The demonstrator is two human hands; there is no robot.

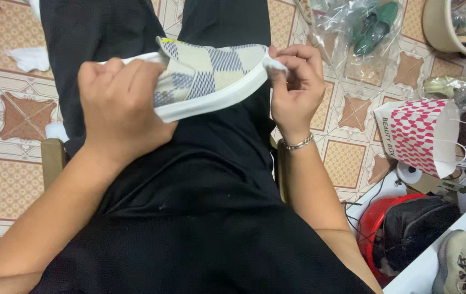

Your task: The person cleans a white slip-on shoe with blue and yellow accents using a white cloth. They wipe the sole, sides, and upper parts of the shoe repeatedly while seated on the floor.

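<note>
A tiled floor with brown and cream squares fills the edges of the view, and the person's lap in black trousers takes up the middle. They sit on a low wooden seat, of which only the corners show at either side of the legs.

Held above the lap, between both hands, is a slip-on shoe with a checked upper in cream, grey and blue and a thick white sole. It lies on its side, sole edge toward the camera, toe toward the right.

The left hand is wrapped around the heel end, fingers curled over the upper and pressed tight against it — a full, closed hold. The right hand is at the toe end, thumb and fingers pinched together on a small white cloth that touches the shoe's toe. A metal bracelet circles the right wrist.

To the right, on the floor, lies a pink-and-white patterned paper bag on its side, near a red tub with a dark bag in it. Further up are clear plastic bags holding green shoes, and a beige basin at the top corner. A grey sneaker sits at the bottom right — a crumpled white tissue lies on the floor at upper left.
</note>
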